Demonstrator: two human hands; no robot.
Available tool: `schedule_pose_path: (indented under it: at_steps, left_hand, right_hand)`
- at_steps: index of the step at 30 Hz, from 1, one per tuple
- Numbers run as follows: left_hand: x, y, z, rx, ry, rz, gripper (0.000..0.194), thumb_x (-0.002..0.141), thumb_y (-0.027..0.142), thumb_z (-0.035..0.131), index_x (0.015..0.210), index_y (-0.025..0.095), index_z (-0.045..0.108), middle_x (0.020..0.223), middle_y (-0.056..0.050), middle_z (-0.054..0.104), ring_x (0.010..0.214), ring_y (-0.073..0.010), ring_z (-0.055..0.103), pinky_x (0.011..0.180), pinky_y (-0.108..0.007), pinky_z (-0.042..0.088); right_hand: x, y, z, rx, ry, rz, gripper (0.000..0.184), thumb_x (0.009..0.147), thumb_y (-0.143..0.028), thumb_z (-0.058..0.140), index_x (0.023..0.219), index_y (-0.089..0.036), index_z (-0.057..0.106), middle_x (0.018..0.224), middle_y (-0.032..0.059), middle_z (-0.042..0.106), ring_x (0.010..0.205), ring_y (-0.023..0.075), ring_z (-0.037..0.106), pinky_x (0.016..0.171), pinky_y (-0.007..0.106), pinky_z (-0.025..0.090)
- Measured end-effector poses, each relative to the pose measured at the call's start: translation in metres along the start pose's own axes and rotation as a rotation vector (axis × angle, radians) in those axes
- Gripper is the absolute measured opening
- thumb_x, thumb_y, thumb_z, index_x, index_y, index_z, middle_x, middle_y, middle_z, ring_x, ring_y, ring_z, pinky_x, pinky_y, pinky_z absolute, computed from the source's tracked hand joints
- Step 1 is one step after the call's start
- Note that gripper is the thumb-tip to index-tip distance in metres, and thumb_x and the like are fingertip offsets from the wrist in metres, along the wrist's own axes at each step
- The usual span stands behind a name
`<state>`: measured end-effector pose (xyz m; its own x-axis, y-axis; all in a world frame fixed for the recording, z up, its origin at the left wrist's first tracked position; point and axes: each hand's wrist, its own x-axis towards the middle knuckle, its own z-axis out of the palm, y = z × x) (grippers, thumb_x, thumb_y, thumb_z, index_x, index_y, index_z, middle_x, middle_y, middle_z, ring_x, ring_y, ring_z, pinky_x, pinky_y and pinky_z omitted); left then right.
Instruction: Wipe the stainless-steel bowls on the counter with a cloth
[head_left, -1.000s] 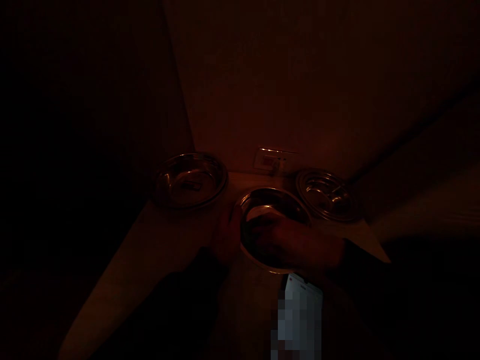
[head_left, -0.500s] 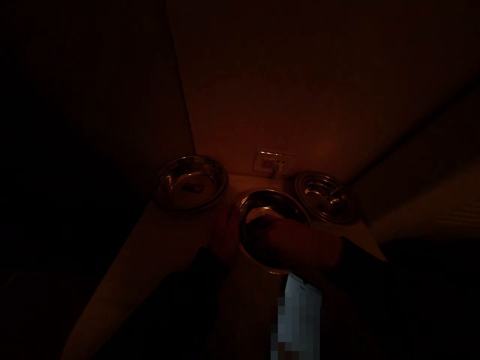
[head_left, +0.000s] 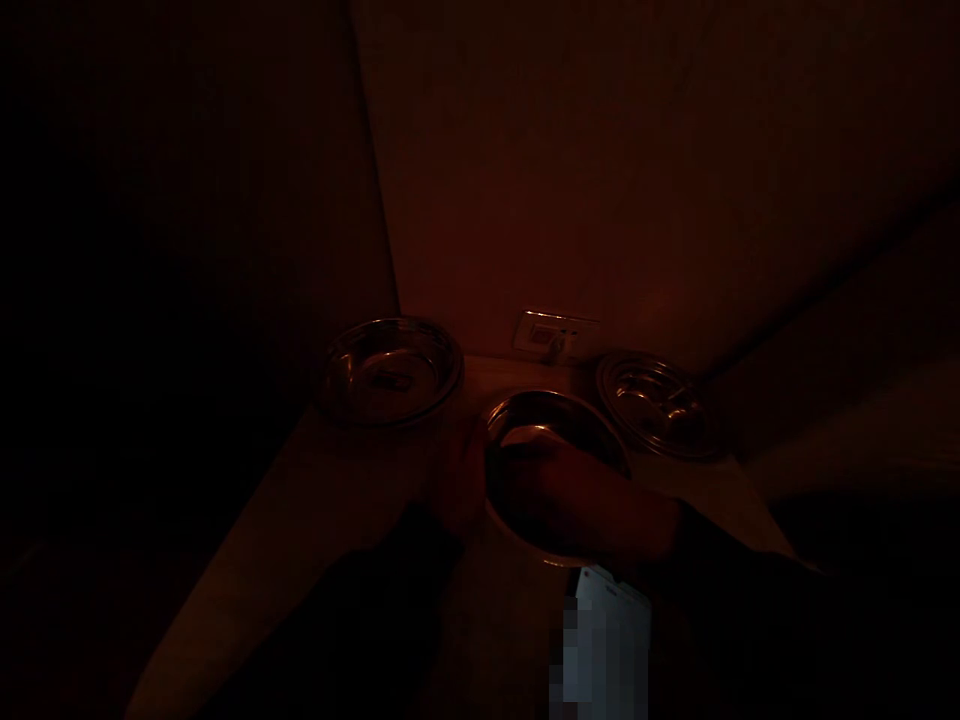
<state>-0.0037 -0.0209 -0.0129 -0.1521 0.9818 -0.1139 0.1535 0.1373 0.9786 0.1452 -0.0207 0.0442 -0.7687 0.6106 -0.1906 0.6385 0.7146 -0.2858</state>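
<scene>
The scene is very dark. A round metal bowl (head_left: 577, 414) stands on the table in the middle of the head view. My left hand (head_left: 459, 480) is held against the bowl's left side, its fingers around the outer wall near the rim. Across the right rim reaches my right hand (head_left: 551, 485), down inside the bowl. Its fingers are lost in shadow, so I cannot see what they touch. Just beyond it shows a paler patch (head_left: 529, 435) in the bowl; whether this is contents or the bowl's bottom, I cannot tell.
A wide metal dish (head_left: 394, 375) with a small dark item in it stands at the back left. Stacked metal plates (head_left: 656, 400) lie back right. A wall socket (head_left: 555, 333) with a plug is behind the bowl. A lit phone (head_left: 611, 630) is near me. The wooden table (head_left: 247, 560) meets the walls.
The whole view has shifted slightly, so everything appears a little lower and further right. The picture is dimmer. Both hands keep their places at the bowl.
</scene>
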Motion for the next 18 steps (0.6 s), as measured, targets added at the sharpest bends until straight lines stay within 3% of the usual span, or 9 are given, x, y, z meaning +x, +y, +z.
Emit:
schedule_pose_path:
  at_steps: [6,12,18]
  left_hand:
    - [0.001,0.001,-0.002,-0.011,-0.02,0.027,0.034,0.089,0.036,0.038,0.093,0.015,0.064,0.095,-0.008,0.069,0.089,-0.0198,0.062,0.084,-0.032,0.045]
    - [0.002,-0.001,-0.002,-0.018,0.001,0.031,0.032,0.088,0.032,0.04,0.097,0.015,0.065,0.106,-0.01,0.069,0.099,-0.0217,0.061,0.092,-0.035,0.043]
    - [0.003,-0.003,-0.001,-0.032,-0.003,0.061,0.033,0.088,0.033,0.038,0.097,0.015,0.065,0.105,-0.01,0.068,0.099,-0.0214,0.061,0.093,-0.035,0.042]
  right_hand:
    - [0.015,-0.01,-0.001,-0.151,-0.015,0.195,0.024,0.086,-0.013,0.049,0.098,-0.014,0.069,0.097,0.0133,0.069,0.096,0.0213,0.061,0.081,0.028,0.043]
    - [0.023,-0.006,0.001,-0.22,0.057,0.352,0.026,0.09,-0.017,0.043,0.1,-0.013,0.067,0.09,0.0152,0.069,0.089,0.0252,0.062,0.067,0.029,0.045]
    - [0.027,-0.004,0.004,-0.235,0.087,0.36,0.028,0.092,-0.022,0.041,0.099,-0.013,0.066,0.089,0.0142,0.068,0.09,0.0235,0.061,0.072,0.029,0.044]
